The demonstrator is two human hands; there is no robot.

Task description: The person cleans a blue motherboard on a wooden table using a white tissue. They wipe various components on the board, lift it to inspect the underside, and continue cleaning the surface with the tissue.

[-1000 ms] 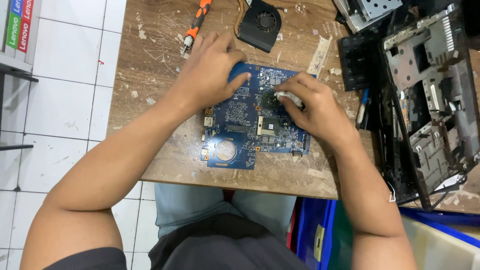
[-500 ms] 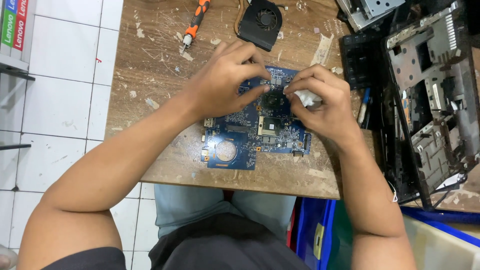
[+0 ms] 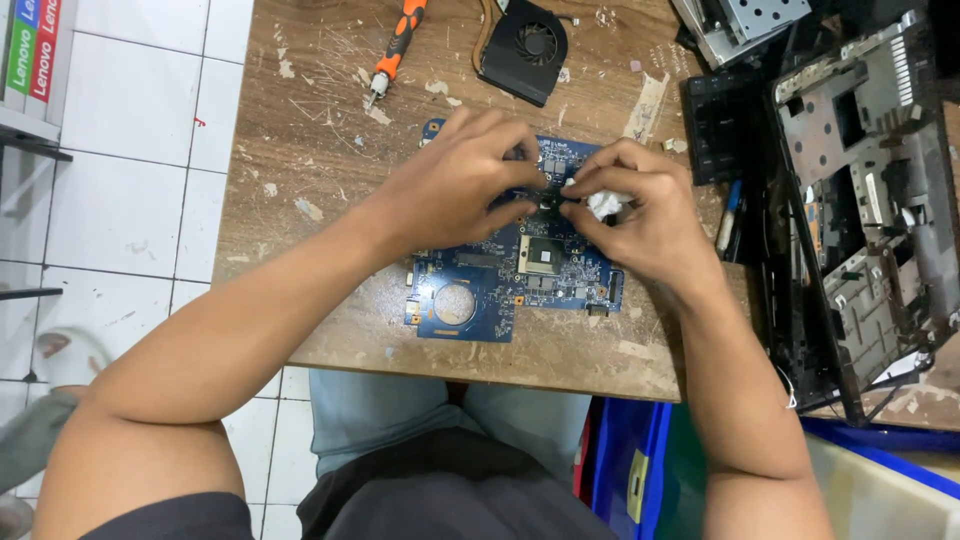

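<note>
Both of our hands are pressed down on a blue circuit board (image 3: 500,280) that lies flat on the wooden table (image 3: 300,130). Our left hand (image 3: 455,185) has its fingers curled, and the tips pinch close together over a small dark chip (image 3: 548,203) near the middle of the board. We cannot tell if it is gripping the chip or only touching it. Our right hand (image 3: 640,220) is closed on a little white wad (image 3: 603,204), and its fingertips meet the left ones right at the chip. Just below the hands we see a square silver chip (image 3: 540,254) on the board, and a round silver spot (image 3: 455,303) near the board's lower left corner. Farther up the table lie an orange and black screwdriver (image 3: 392,52) and a black fan (image 3: 524,47), both well apart from the hands. On the right sits a black laptop shell (image 3: 850,200), opened up
</note>
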